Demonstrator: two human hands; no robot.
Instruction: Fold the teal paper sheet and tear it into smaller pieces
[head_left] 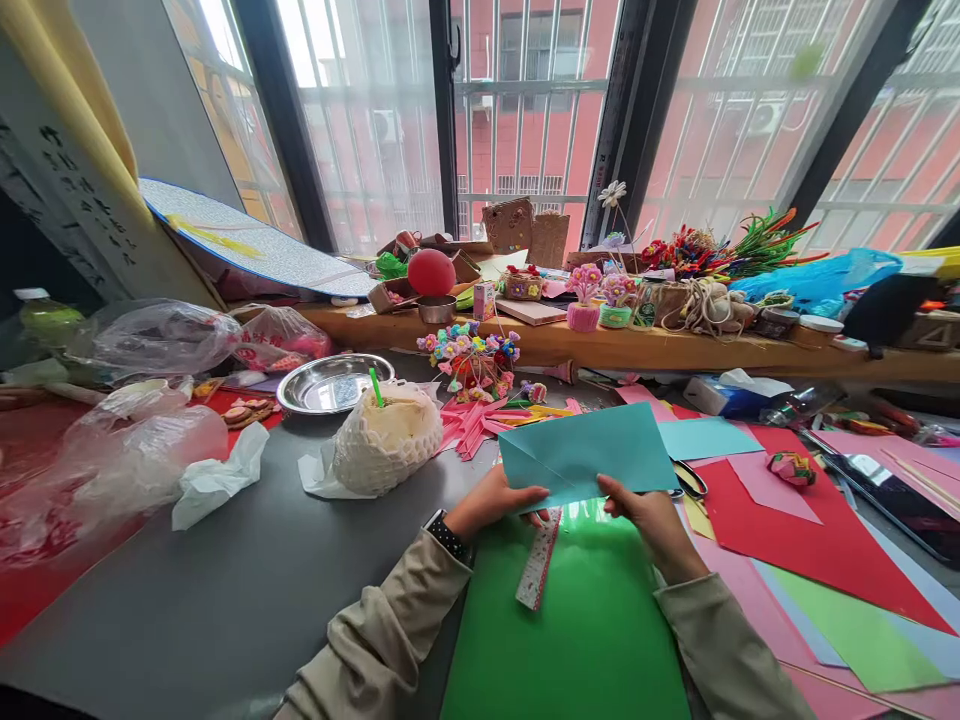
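Note:
A teal sheet of paper [592, 450] with a faint crease is held up between my two hands. My left hand [499, 503] pinches its lower left edge, thumb on the near face. My right hand [654, 520] grips the lower right edge the same way, its other fingers mostly behind the sheet. Just below, a small patterned ruler [536, 570] slants across a green glossy mat [570, 650], its upper end close to my left fingertips; I cannot tell whether they touch it. Behind the right side of the sheet, dark scissor handles [691, 480] partly show.
Coloured papers, including a red sheet [817, 530], spread over the right side beside a phone [900, 500]. At left stand a coconut in foam netting [390, 440], a steel plate [330, 385] and crumpled tissue [221, 475]. Craft flowers [472, 355] and a cluttered wooden ledge [360, 330] lie behind.

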